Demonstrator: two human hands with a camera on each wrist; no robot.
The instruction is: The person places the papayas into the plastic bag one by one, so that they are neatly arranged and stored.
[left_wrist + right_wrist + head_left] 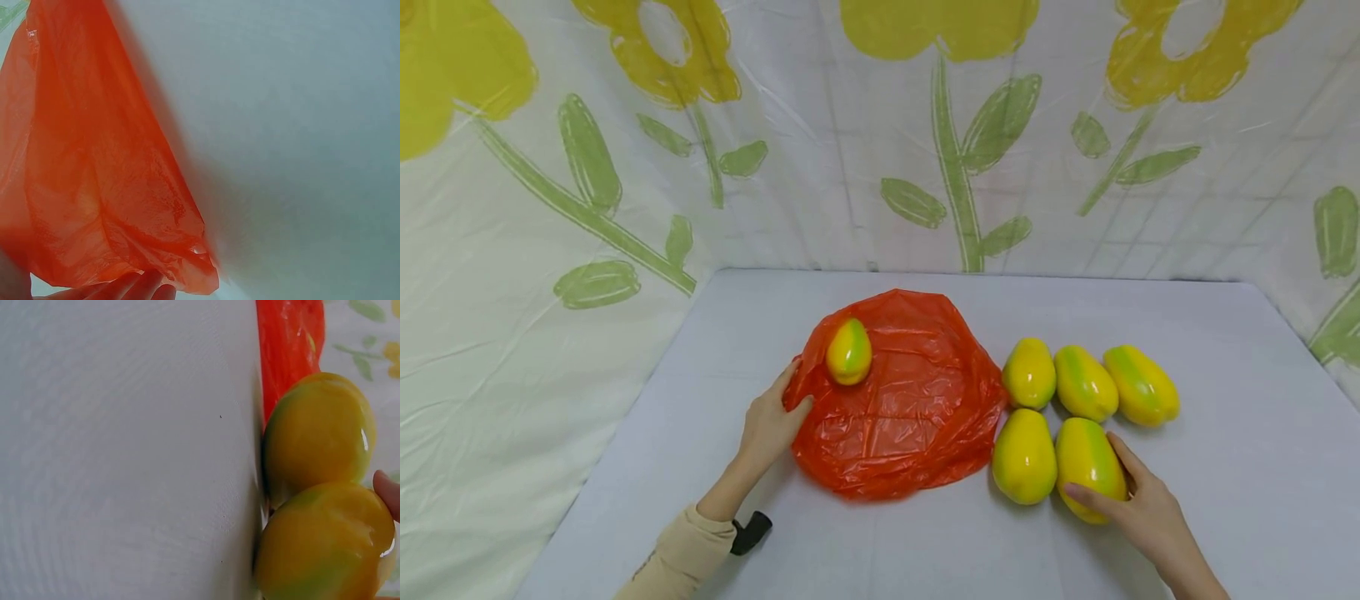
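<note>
A red plastic bag (pixel 910 400) lies spread with its mouth up, and one yellow-green papaya (pixel 850 352) sits inside at its left. My left hand (pixel 775 421) pinches the bag's left edge between thumb and fingers; the left wrist view shows fingertips (pixel 147 284) at the bag's lower rim. To the right of the bag, my right hand (pixel 1138 504) holds the front right papaya (pixel 1086 462), thumb on its near side and fingers along its right. Beside that fruit, touching or nearly so, stands another papaya (pixel 1024 457), close to the bag's right edge.
Behind the front pair is a row of three papayas: a left one (pixel 1029 372), a middle one (pixel 1086 383) and a right one (pixel 1142 386). All rest on a white-covered table (pixel 925 550). A flower-printed curtain (pixel 820 167) hangs behind and at the sides.
</note>
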